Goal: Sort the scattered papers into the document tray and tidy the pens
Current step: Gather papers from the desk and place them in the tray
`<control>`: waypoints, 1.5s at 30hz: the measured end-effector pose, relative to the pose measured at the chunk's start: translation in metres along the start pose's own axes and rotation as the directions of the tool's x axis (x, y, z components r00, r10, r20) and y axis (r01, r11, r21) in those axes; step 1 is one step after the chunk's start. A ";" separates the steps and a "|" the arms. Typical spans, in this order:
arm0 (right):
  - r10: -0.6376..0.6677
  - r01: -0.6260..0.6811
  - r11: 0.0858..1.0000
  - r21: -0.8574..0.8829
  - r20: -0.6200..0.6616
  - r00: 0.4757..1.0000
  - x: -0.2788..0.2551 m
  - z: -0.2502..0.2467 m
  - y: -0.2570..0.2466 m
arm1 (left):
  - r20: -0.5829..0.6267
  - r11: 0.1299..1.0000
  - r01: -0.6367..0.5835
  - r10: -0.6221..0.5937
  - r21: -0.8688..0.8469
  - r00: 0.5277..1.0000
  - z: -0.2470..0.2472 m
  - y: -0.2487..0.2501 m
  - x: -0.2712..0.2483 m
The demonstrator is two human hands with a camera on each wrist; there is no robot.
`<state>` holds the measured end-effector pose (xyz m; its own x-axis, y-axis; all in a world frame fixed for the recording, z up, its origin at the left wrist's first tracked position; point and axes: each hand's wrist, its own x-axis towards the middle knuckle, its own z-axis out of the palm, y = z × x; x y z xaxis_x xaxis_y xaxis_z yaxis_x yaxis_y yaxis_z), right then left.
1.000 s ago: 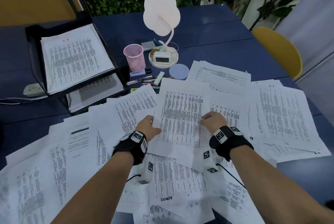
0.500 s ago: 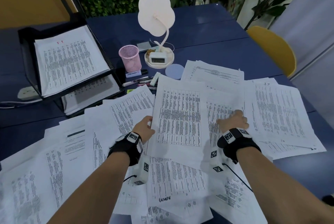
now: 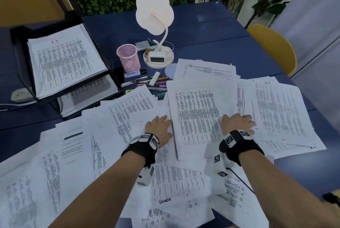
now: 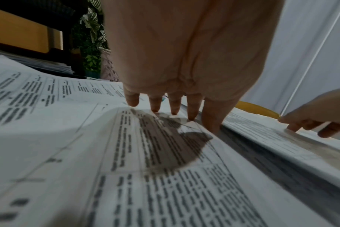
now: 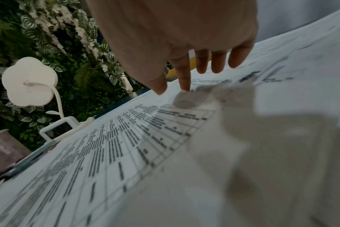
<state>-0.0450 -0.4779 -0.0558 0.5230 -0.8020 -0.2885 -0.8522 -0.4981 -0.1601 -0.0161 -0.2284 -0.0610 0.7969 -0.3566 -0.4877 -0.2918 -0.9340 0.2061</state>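
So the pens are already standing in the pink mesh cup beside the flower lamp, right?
Not quite: the pens lie loose on the table in front of the pink mesh cup, which does stand beside the flower lamp. The head view shows it.

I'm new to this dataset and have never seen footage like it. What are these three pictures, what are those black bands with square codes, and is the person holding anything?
No machine here: a person works with bare hands. The black bands are wrist straps carrying small cameras and square markers.

The wide picture comes from a camera on the head, looking down at a blue table. The other two look along each hand from the wrist.

On the table lie many scattered papers, a black document tray already holding sheets, a pink mesh cup, loose pens, a flower-shaped lamp and a small clock.

Nothing is gripped. The left hand rests with straight fingers on the papers, and the right hand lies spread, fingertips on the sheets.
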 end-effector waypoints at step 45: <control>-0.113 0.046 0.974 0.220 0.303 0.946 -0.023 0.008 -0.011 | -0.059 0.945 0.249 -0.267 -0.213 0.962 -0.015 -0.006 -0.005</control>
<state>-0.0482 -0.4515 -0.0545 0.5867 -0.6029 -0.5407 -0.8097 -0.4495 -0.3774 -0.0107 -0.2204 -0.0474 0.8758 -0.0920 -0.4739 0.0360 -0.9665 0.2542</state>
